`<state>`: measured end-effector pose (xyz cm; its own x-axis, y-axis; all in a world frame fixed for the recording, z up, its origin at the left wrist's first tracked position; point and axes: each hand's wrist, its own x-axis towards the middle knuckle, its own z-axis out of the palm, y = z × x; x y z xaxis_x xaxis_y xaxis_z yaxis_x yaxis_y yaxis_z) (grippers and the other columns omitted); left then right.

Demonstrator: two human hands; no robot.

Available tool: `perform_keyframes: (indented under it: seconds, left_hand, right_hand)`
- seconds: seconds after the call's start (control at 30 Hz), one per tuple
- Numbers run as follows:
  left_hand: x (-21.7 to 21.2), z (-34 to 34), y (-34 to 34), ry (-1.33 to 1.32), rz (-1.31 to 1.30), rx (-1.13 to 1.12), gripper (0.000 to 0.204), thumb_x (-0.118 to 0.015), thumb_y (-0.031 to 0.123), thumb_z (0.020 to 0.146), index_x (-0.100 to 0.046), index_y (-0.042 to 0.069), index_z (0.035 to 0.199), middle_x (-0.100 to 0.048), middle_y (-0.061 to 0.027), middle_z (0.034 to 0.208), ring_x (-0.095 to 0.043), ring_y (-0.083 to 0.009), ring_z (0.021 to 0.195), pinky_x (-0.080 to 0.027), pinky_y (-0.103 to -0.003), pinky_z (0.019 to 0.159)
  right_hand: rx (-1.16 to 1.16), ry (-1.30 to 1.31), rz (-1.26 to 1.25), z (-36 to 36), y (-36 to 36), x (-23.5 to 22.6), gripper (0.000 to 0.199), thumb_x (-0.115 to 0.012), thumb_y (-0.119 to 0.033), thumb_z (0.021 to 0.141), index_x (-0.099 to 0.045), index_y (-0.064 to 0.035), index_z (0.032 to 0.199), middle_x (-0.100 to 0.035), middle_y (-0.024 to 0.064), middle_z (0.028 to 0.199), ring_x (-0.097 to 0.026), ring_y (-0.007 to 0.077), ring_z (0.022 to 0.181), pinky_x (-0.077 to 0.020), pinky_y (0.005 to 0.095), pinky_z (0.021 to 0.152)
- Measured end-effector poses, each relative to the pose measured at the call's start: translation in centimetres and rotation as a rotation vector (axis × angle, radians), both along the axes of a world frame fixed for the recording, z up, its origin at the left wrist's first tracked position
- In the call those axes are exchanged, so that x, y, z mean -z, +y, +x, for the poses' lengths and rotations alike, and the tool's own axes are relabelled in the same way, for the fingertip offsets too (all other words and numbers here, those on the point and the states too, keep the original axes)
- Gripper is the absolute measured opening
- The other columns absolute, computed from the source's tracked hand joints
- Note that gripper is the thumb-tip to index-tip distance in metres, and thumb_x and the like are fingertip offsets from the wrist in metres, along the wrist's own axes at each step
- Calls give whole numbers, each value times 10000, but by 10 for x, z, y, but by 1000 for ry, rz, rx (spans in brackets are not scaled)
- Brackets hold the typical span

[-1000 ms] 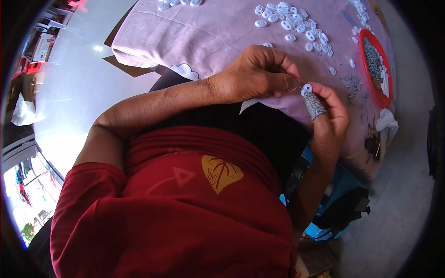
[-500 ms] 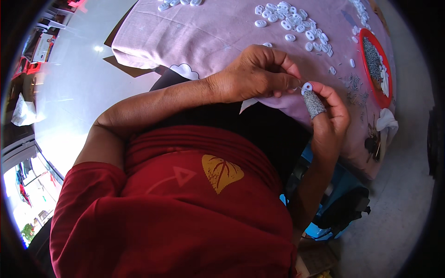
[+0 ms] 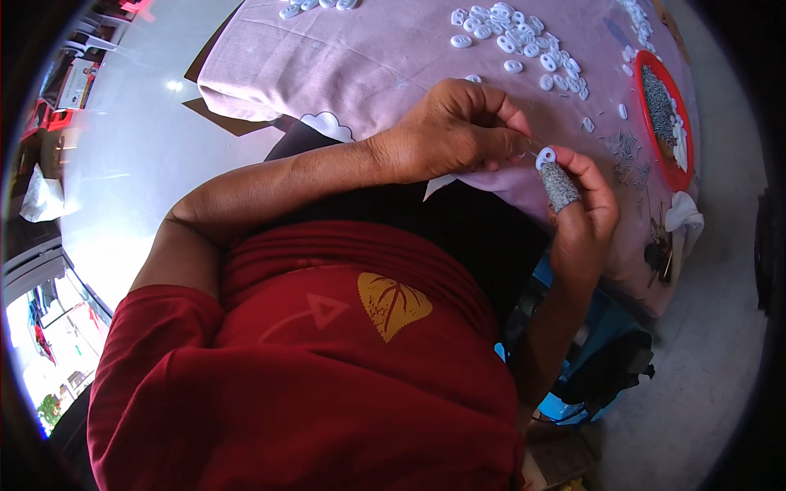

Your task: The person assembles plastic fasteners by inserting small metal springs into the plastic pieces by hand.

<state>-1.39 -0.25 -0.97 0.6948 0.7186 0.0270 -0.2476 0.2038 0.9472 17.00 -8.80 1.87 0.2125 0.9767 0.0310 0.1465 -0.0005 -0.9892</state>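
Observation:
My right hand (image 3: 596, 200) pinches a small white oval plastic piece (image 3: 546, 155) with a hole in it, between the thumb and a fingertip. A grey speckled sleeve (image 3: 560, 188) covers that thumb. My left hand (image 3: 468, 131) is closed in a pinch just left of the white piece. From its fingertips a thin pin-like piece (image 3: 533, 150) points toward the white piece; whether the two touch, I cannot tell. Both hands are above the near edge of the cloth-covered table.
On the pink cloth (image 3: 344, 57) lies a heap of similar white ovals (image 3: 520, 37). Loose metal pins (image 3: 626, 151) are scattered right of my hands. Beyond them, a red tray (image 3: 686, 168) holds grey pins and white pieces. A white cloth (image 3: 684, 217) hangs at the table's right edge.
My right hand has shifted very slightly to the right with the white piece, which has turned a little. My left hand has hardly moved.

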Motion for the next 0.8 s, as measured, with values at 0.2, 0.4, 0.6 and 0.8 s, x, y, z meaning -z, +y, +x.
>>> perform_keyframes:
  seconds: [0.2, 0.4, 0.6, 0.8]
  left_hand:
    - [-1, 2, -2, 14, 8, -25, 144, -659, 87, 887, -638, 11, 1008, -641, -16, 811, -560, -33, 655, -453, -165, 542]
    - [-1, 2, -3, 29, -6, -40, 130, -656, 76, 887, -640, 7, 996, -638, -15, 796, -562, -34, 640, -458, -166, 542]
    - [0, 2, -3, 3, -10, -36, 126, -653, 71, 889, -640, 5, 996, -638, -15, 794, -566, -33, 648, -459, -164, 546]
    - [-1, 3, -4, 10, 12, -43, 118, -647, 64, 892, -638, 2, 993, -635, -14, 791, -562, -33, 649, -454, -166, 551]
  right_hand:
    - [23, -4, -8, -4, 0, 2, 244, -520, 89, 811, -629, 71, 1029, -643, 77, 968, -597, 129, 910, -466, 250, 859]
    - [52, 12, -4, -5, 0, 1, 236, -524, 92, 814, -629, 74, 1024, -644, 78, 968, -595, 131, 914, -467, 255, 858]
    - [46, 25, -16, -5, -1, 3, 234, -532, 93, 812, -630, 72, 1024, -642, 78, 965, -594, 129, 914, -464, 250, 860]
    - [29, -28, 25, -6, -1, 1, 232, -531, 88, 812, -633, 70, 1020, -641, 72, 957, -595, 127, 906, -468, 250, 848]
